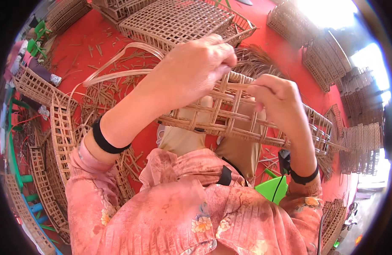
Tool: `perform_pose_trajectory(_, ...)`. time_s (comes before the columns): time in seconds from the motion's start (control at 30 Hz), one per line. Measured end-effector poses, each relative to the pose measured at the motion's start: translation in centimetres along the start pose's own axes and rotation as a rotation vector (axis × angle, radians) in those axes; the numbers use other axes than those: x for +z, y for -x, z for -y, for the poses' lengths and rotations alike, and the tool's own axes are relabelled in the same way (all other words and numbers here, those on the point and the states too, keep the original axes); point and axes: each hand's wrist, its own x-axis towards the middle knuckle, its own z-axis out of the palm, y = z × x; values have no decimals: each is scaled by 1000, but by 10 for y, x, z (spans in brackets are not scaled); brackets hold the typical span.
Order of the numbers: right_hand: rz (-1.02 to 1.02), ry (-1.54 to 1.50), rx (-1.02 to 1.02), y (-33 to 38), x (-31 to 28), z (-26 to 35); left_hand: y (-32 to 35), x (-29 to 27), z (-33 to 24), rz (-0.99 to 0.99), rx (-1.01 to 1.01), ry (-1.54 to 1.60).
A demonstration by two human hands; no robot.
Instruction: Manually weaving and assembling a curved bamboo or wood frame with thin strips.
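Across my lap rests a long openwork rattan basket (230, 114), tilted, its wrapped rim at the upper side. My left hand (200, 63) is closed at the left part of that rim, fingers curled; what sits between the fingertips is partly hidden. My right hand (281, 95) pinches a cane strand (236, 86) at the rim, thumb and fingers together. Long pale cane strips (115, 76) loop out on the left and pass behind my left forearm.
A large woven tray-like basket (183, 21) lies ahead on the red floor (77, 53), among scattered cane offcuts. Basket stacks (325, 59) stand at right. More woven frames (62, 127) lie at left, near another person's legs. A green stool (272, 189) is beside me.
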Motion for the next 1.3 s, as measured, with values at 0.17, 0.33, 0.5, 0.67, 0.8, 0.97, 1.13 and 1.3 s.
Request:
perform_pose_trajectory(0.17, -10, -196, 207, 13, -22, -5, -23, 21, -9, 334, -15, 351)
perform_pose_trajectory(0.33, -46, -42, 177, 14, -17, -30, -33, 24, -9, 601, -421, 551)
perform_pose_trajectory(0.5, 100, 97, 107, 8, -17, -31, -36, 35, -25, 547, -149, -58)
perform_pose_trajectory(0.67, 332, -37, 338, -9, -21, -35, -39, 38, -19, 571, -115, 76)
perform_pose_trajectory(0.8, 312, -126, 281, -2, -20, -42, -39, 32, -35, 599, -194, 17)
perform_pose_trajectory(0.97, 158, -205, 213, 3, -11, -51, -28, 30, -32, 359, 23, -54)
perform_pose_trajectory(1.13, 0, -158, 183, 11, -15, -46, -47, 8, -54, 381, -7, -69)
perform_pose_trajectory(1.3, -314, -20, 32, 24, -44, -54, -51, 36, -53, 418, -26, -37)
